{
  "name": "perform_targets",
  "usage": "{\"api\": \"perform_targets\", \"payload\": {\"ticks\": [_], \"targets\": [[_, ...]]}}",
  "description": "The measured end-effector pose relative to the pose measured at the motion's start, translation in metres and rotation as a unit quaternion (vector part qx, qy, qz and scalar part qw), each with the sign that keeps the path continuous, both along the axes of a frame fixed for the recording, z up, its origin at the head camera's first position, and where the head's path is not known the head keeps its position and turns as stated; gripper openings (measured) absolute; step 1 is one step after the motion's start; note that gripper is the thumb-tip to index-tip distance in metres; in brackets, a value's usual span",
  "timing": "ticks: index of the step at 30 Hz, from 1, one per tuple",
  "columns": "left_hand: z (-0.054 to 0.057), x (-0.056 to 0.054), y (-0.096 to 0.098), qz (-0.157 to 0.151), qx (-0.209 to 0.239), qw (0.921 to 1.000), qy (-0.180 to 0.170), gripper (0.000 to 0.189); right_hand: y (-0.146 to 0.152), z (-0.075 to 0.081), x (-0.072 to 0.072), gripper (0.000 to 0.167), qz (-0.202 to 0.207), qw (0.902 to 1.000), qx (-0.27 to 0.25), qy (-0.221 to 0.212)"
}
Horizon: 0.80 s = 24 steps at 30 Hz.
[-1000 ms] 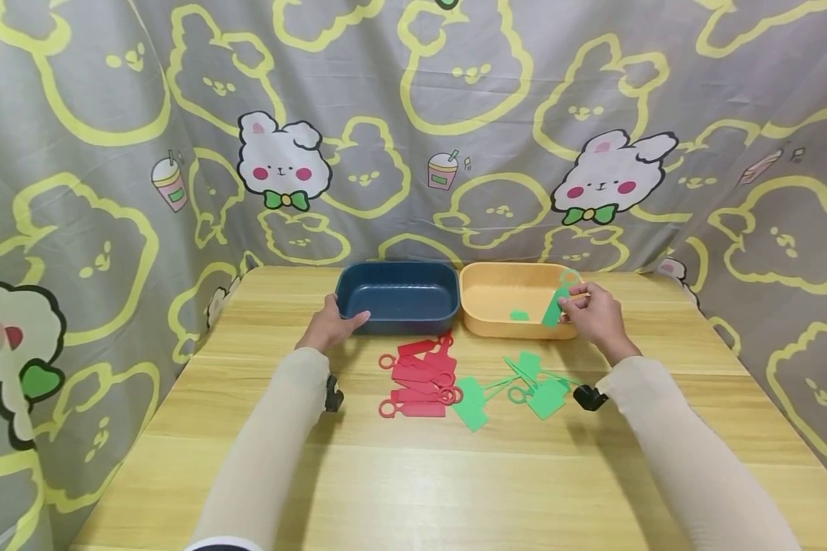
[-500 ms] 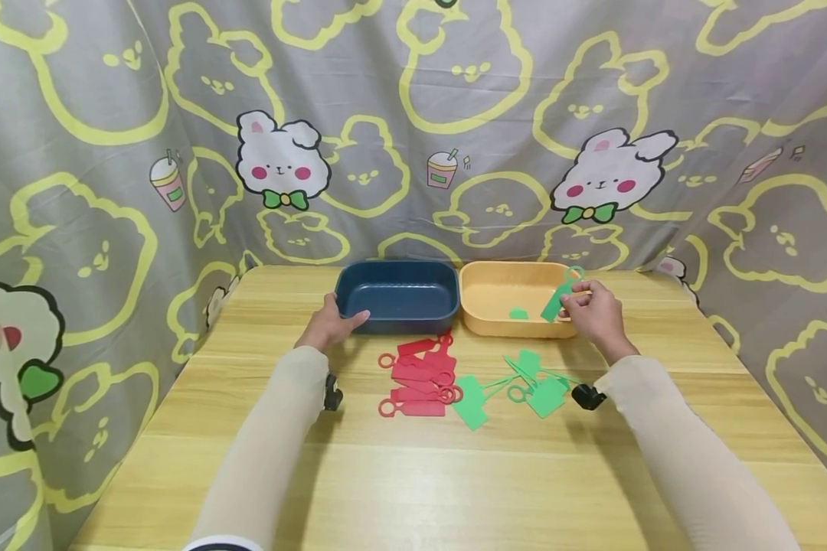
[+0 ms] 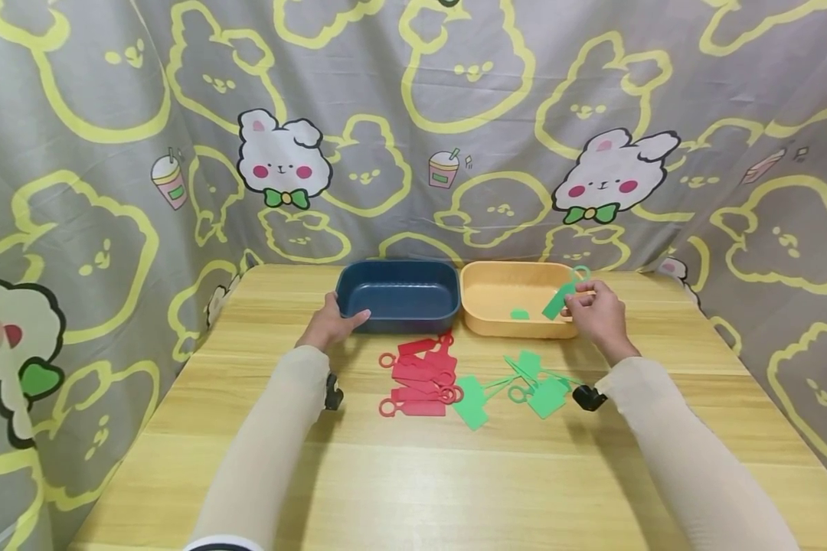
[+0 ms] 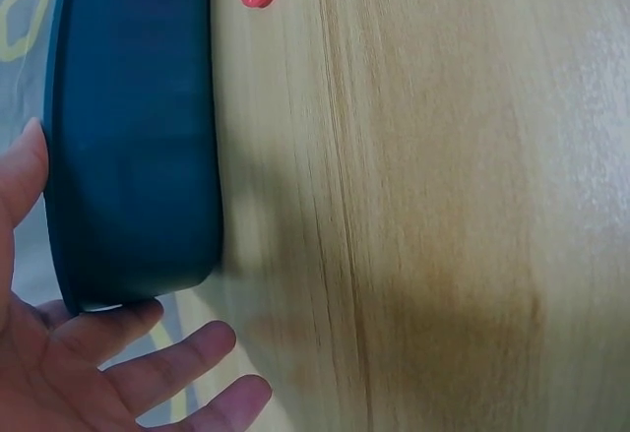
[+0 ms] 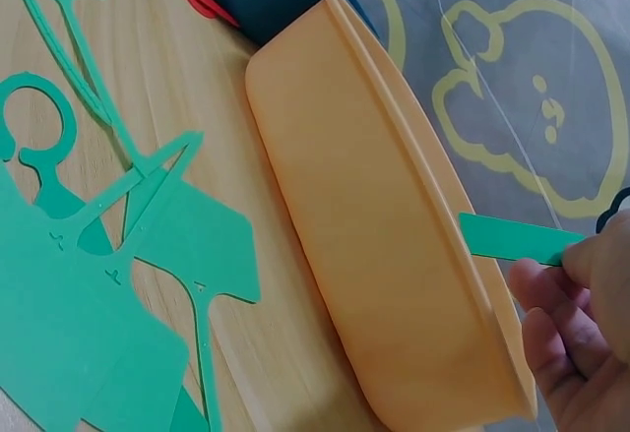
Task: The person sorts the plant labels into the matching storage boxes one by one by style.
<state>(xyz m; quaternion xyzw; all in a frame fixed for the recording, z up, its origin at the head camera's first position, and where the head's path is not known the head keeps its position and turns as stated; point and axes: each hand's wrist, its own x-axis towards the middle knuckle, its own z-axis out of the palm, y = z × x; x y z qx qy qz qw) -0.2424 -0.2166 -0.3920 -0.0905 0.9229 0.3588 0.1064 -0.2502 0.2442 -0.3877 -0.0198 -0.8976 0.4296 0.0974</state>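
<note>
My right hand pinches a green plastic tag with a ring at its upper end, over the right part of the yellow bin. In the right wrist view, this tag shows as a narrow strip above the rim. Inside the bin lies another green piece. My left hand rests on the front left corner of the dark blue bin. The left wrist view shows its thumb at the rim and its other fingers fairly straight and spread, the index finger against the bin's end.
On the wooden table, a pile of red ring-ended tags lies in front of the blue bin. Several green tags lie to the right of it, overlapping each other. Both bins stand side by side before a patterned curtain.
My right hand has shifted slightly right, and the green tag has risen a little and leans more to the right. The left hand and both bins stay put.
</note>
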Motion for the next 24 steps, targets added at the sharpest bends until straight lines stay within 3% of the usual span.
{"api": "perform_targets", "payload": {"ticks": [24], "targets": [[0.0003,0.0013,-0.0004,0.002,0.003,1.0000,-0.002,0.101,0.0051,-0.0030,0.0050,0.035,0.006,1.0000,0.003,0.000]]}}
